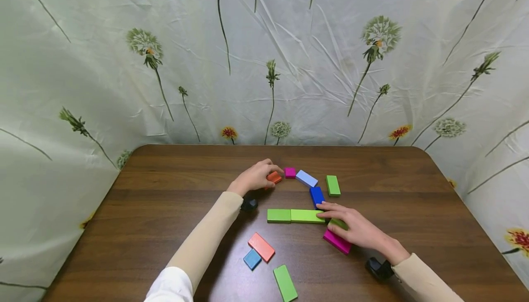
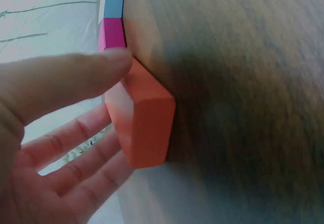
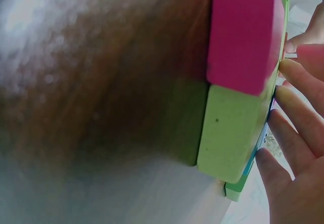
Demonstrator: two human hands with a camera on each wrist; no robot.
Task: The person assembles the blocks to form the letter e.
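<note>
1. Two light-green blocks (image 1: 303, 216) lie end to end on the brown table (image 1: 124, 228).
2. The left hand (image 1: 254, 176) pinches the orange block (image 1: 274, 178) between thumb and fingers, just beside a small magenta block (image 1: 290, 172).
3. The right hand (image 1: 358, 228) spreads fairly straight fingers over a green block (image 3: 228, 133), by a larger magenta block (image 1: 336, 242); whether they press is hard to tell.

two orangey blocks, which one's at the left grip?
The orange block, beside the small magenta block, between thumb and fingers of the left grip. The salmon block lies untouched, nearer the camera.
</note>
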